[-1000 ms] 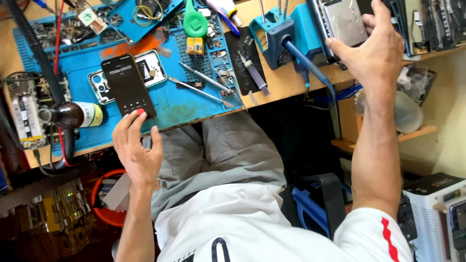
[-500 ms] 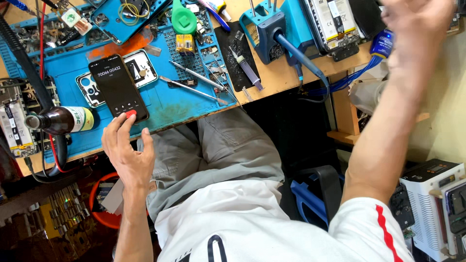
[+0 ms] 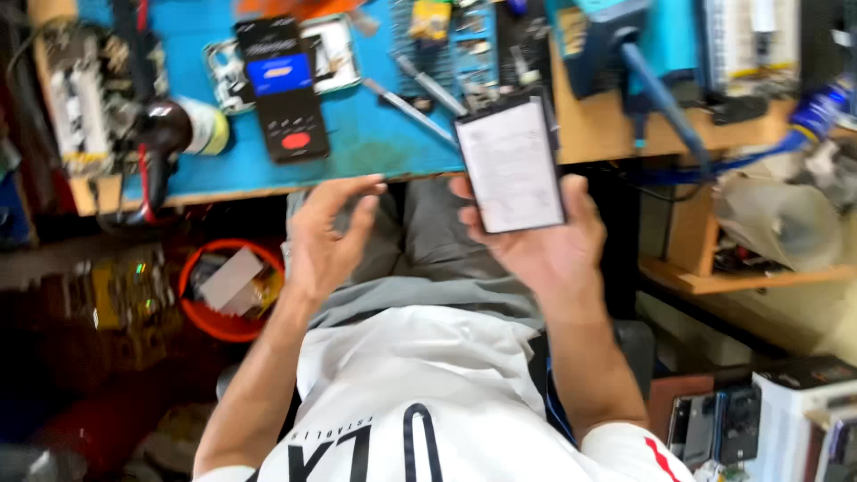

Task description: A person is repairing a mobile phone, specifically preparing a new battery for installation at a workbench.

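Right hand: the right hand (image 3: 546, 245) is cupped palm up, fingers curled round the edges of a flat rectangular phone part (image 3: 511, 164) with a pale face and dark rim; it has a firm hold, thumb at the lower left corner.
Left hand: the left hand (image 3: 326, 239) is open and holds nothing, fingers spread and slightly bent, just left of the held part and apart from it.
Phone part: rests on the right palm, tilted a little, its upper end over the near edge of the blue work mat (image 3: 375, 143).
Black phone: a black phone (image 3: 281, 87) with a lit screen lies flat on the mat, beyond the left hand and well apart from both hands.
Phone frame: an emptied silver phone frame (image 3: 335, 54) lies partly under and beside the black phone.
Tweezers: metal tweezers (image 3: 411, 109) lie on the mat just beyond the gap between the hands, near the held part's upper left corner.
Soldering stand: a blue soldering stand (image 3: 598, 45) sits on the wooden bench (image 3: 616, 134) beyond the right hand.
Bin: an orange bin (image 3: 223, 286) stands on the floor just left of the left wrist.
Sharpness: the view is blurred; small parts on the mat cannot be told apart.
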